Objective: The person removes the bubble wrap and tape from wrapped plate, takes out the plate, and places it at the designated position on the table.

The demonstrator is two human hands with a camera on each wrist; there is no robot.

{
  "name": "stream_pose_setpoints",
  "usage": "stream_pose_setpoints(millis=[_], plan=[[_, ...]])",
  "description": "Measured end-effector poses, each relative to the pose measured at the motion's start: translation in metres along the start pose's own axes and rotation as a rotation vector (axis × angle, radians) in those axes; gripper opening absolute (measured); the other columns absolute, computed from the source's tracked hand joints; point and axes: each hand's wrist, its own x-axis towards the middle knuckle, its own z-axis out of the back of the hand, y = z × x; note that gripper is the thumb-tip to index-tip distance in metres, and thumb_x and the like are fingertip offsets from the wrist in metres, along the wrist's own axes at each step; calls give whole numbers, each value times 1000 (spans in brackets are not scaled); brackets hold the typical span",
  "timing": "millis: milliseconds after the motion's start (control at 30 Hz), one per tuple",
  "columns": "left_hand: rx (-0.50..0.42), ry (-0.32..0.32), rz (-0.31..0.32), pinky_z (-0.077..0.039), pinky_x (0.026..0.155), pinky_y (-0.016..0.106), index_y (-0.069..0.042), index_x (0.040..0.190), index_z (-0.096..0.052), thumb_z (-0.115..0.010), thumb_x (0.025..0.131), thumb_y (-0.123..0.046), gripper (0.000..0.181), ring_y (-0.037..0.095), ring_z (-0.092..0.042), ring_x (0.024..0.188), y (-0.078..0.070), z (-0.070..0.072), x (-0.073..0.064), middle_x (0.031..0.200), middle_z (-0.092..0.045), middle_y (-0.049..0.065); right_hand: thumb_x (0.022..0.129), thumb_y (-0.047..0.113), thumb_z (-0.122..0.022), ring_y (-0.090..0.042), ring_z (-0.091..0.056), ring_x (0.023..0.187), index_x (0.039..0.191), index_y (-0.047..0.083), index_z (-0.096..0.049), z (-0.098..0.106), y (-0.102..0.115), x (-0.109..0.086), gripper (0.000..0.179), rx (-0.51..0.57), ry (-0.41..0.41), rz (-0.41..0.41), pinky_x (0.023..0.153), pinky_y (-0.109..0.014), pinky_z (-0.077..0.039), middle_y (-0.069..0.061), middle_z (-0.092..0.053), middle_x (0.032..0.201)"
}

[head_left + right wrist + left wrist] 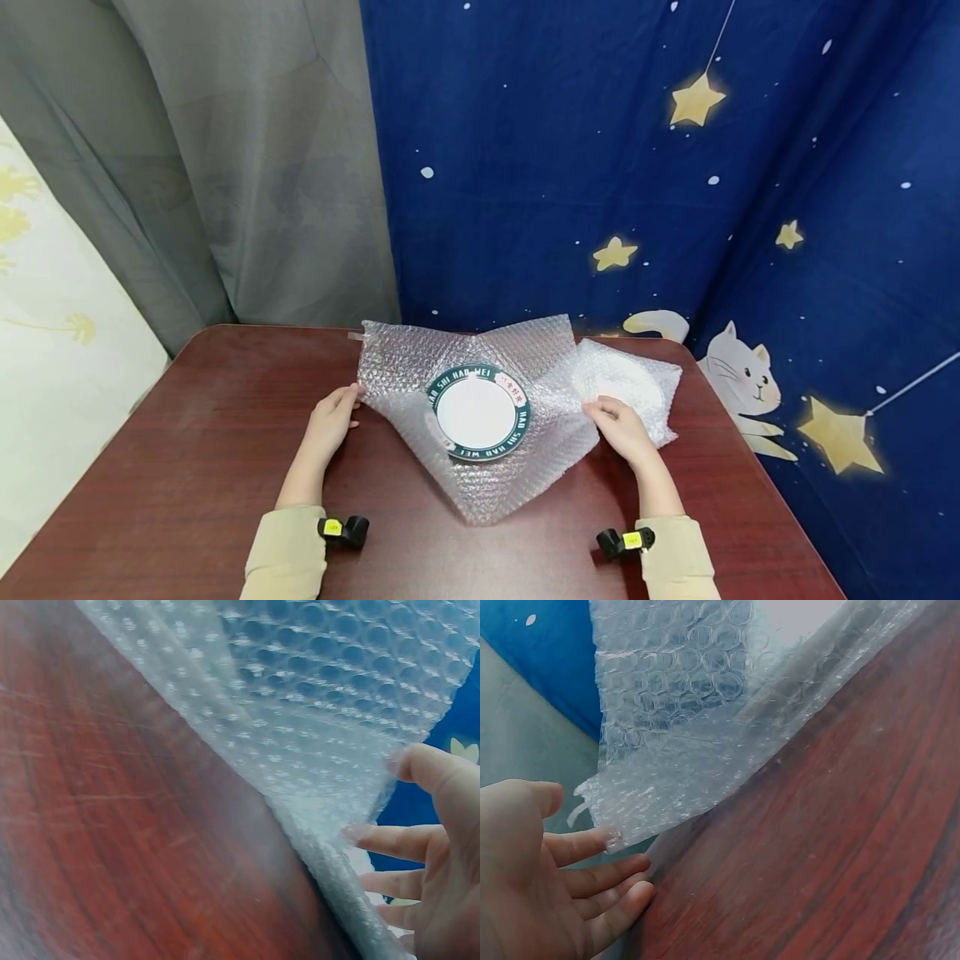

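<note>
A round white plate (477, 414) with a dark green, lettered rim lies on a sheet of bubble wrap (480, 492) in the middle of the table. Its left side is partly covered by a folded-in part of the sheet. At the sheet's left corner is my left hand (332, 419); in the left wrist view its index fingertip touches the bubble wrap (675, 780), with thumb and fingers apart. My right hand (621, 427) touches the sheet's right corner. In the right wrist view, thumb and index finger (397, 841) are spread at the bubble wrap (322, 742).
Right of the sheet lies a bubble-wrapped bundle (652, 387) with a pale round thing inside. The reddish-brown wooden table (202, 467) ends at the back against a grey curtain (292, 208) and a blue star-patterned curtain (525, 167).
</note>
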Motion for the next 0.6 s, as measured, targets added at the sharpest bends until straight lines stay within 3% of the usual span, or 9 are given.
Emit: stream_pose_setpoints(millis=[167, 367, 600], plan=[[18, 17, 5, -55, 75, 28, 10, 124, -56, -34, 105, -35, 54, 35, -53, 114, -1, 4, -2, 123, -55, 28, 93, 25, -61, -40, -49, 122, 115, -4, -66, 4, -3, -2, 37, 18, 46, 28, 104, -51, -35, -28, -39, 142], [37, 41, 26, -54, 77, 27, 10, 125, -56, -35, 104, -38, 56, 34, -51, 116, -2, 7, -3, 127, -53, 28, 91, 21, -65, -44, -45, 124, 120, -5, -63, 8, -7, -5, 39, 21, 110, 67, 100, -53, -39, -29, -35, 144], [69, 47, 40, -54, 79, 29, 11, 128, -54, -37, 104, -37, 56, 33, -50, 117, -3, 7, -3, 131, -51, 27, 85, 19, -72, -46, -30, 133, 125, -2, -60, 12, -10, -4, 46, -68, 145, 153, 105, -60, -28, -30, -35, 144]])
